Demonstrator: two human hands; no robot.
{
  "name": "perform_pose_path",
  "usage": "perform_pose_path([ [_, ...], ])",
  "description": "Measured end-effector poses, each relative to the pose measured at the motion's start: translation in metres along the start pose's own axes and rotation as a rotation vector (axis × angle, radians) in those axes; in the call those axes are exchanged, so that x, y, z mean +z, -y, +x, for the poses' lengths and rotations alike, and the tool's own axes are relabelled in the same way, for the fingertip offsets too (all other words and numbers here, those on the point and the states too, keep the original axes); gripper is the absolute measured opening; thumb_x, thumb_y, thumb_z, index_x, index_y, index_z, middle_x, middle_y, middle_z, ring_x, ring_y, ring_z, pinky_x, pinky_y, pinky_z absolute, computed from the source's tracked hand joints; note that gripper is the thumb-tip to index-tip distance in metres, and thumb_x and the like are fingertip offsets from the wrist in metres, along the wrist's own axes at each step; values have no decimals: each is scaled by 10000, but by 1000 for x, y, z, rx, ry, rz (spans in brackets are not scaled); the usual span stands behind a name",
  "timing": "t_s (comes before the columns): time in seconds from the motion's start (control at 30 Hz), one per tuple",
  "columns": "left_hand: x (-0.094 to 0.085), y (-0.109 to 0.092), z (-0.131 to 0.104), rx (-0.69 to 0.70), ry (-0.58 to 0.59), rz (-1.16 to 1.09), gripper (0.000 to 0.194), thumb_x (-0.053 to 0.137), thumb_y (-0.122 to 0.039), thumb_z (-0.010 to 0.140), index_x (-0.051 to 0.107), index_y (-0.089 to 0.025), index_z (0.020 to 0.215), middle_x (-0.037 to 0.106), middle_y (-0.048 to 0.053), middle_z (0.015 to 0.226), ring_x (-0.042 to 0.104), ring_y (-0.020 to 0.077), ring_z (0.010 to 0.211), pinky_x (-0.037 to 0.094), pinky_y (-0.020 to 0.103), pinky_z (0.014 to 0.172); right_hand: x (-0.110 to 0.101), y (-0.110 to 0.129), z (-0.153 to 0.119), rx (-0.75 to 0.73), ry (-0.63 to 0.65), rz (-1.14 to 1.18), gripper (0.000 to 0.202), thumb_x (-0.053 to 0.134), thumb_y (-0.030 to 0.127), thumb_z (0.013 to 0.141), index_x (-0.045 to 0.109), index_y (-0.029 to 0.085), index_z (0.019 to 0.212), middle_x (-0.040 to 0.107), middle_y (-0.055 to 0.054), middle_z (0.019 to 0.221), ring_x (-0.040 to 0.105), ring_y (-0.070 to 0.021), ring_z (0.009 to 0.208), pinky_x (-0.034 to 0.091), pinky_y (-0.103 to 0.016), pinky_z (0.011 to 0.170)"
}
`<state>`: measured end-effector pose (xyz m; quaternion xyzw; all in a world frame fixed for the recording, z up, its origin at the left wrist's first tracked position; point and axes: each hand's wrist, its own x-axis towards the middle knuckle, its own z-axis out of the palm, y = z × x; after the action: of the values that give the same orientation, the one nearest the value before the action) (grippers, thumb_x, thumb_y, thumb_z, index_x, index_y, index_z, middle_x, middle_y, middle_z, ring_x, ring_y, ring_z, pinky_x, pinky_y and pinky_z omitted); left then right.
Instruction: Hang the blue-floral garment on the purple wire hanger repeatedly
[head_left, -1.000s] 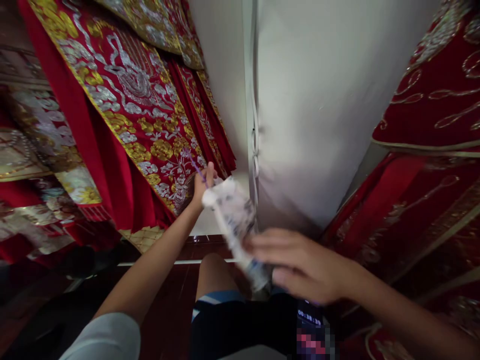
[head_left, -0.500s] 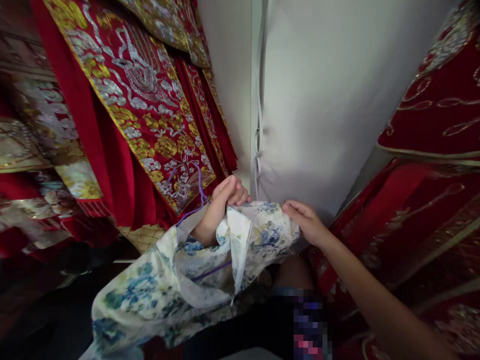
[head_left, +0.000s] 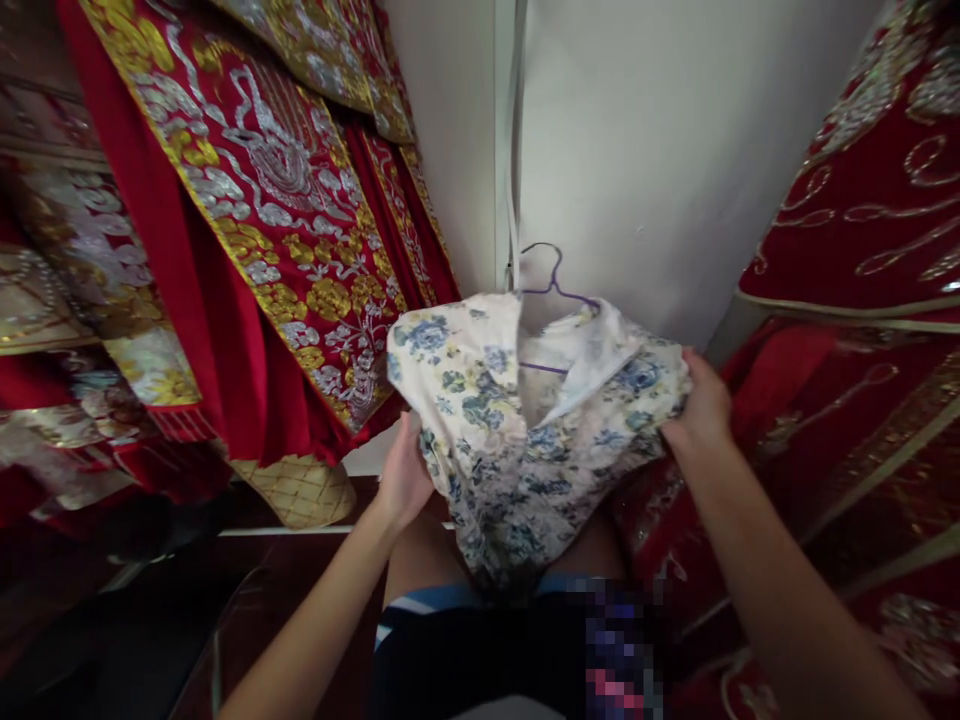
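- Okay, far left: red embroidered cloth (head_left: 300,230) hangs at a slant, pale quilted piece (head_left: 300,490) below it. Dark shape (head_left: 90,620) at lower left, too dim to name.
- Left hand (head_left: 405,470) at the side of the floral garment (head_left: 480,400), thumb up by the edge. Other fingers go behind the fabric, so can't tell if I'm gripping or just supporting.
- Floral garment sits mid-view, above the thighs, shoulders spread between both hands, neckline open. Lower part bunches into shadow; hem can't be made out.
- Purple hanger (head_left: 555,290) is inside the neck opening, lower bar showing through, hook sticking up in front of the wall (head_left: 622,150). Can't see the hook caught on anything; its tip is near the white cable (head_left: 516,200), contact unclear. Shoulder ends are hidden under fabric.
- Step in hand, my read: spreading and settling the shoulders over the hanger. Any next move calls for light, even tension both sides, neckline kept centred so neither shoulder slips off.
- Right hand (head_left: 701,400) has its fingers closed on the garment's outer edge; fingertips partly covered.
- Pixelated patch (head_left: 622,650) low down, unreadable. Red garments (head_left: 862,220) at far right, cut off by the frame.
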<state>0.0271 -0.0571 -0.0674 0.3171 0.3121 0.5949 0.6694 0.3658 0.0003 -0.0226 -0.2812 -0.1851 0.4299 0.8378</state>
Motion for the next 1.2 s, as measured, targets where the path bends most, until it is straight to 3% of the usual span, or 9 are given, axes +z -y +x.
perform_pose_path([
  [0.1,-7,31,2,52,-130,58,538,839,-397,681,689,-151,1135,740,110,1155,618,328,1227,441,450,1107,20,-15,-17,95,-86,-8,109,593,228,868,668,156,835,710,-3,730,677,-152,605,607,-309,663],
  [0.23,-19,78,-2,114,-178,159,508,839,-305,682,694,-166,1148,737,97,1174,620,291,1235,426,417,1120,10,-24,-23,32,31,-81,142,691,302,791,659,166,818,693,-6,751,671,-162,656,583,-293,657],
  [0.33,-30,106,-9,130,-228,290,452,819,-373,699,724,-153,1082,737,109,1170,627,314,1221,422,436,1116,-19,-26,-25,-183,47,-216,226,716,377,767,663,167,833,678,-7,801,651,-151,720,545,-276,710],
  [0.5,-31,129,-28,204,-362,448,408,746,-414,787,723,-171,1114,700,101,1257,559,311,1311,386,424,1144,-64,-53,-66,-628,-228,-535,252,628,411,824,661,205,966,655,-31,984,603,-162,843,482,-293,762],
  [0.57,-23,133,-36,198,-367,463,396,747,-399,783,729,-162,1100,712,105,1231,550,314,1321,383,425,1147,-72,-75,-97,-518,-136,-598,229,625,430,828,646,210,886,646,-37,904,599,-182,824,478,-308,751],
  [0.7,-5,137,-46,180,-288,447,423,754,-409,759,737,-151,1093,716,119,1220,569,320,1300,390,435,1147,-69,-116,-147,205,489,-752,474,521,644,866,613,210,697,586,-32,599,535,-193,558,419,-320,551],
  [0.77,0,138,-49,172,-262,442,458,753,-426,753,727,-157,1123,699,127,1254,564,315,1306,382,431,1155,-62,-128,-157,244,600,-797,484,514,653,876,605,211,700,604,-34,637,558,-198,619,433,-318,599],
  [0.9,-1,138,-52,157,-227,440,480,751,-433,759,708,-166,1156,669,124,1310,554,300,1320,374,408,1162,-50,-132,-154,114,568,-808,386,580,597,856,586,218,787,616,-12,751,554,-176,701,436,-284,634],
  [1.2,-20,135,-47,146,-301,356,383,730,-401,816,674,-185,1126,687,107,1260,539,291,1324,348,411,1168,-46,-121,-159,326,408,-553,382,674,542,742,505,218,630,470,44,518,375,-101,441,245,-232,418],
])
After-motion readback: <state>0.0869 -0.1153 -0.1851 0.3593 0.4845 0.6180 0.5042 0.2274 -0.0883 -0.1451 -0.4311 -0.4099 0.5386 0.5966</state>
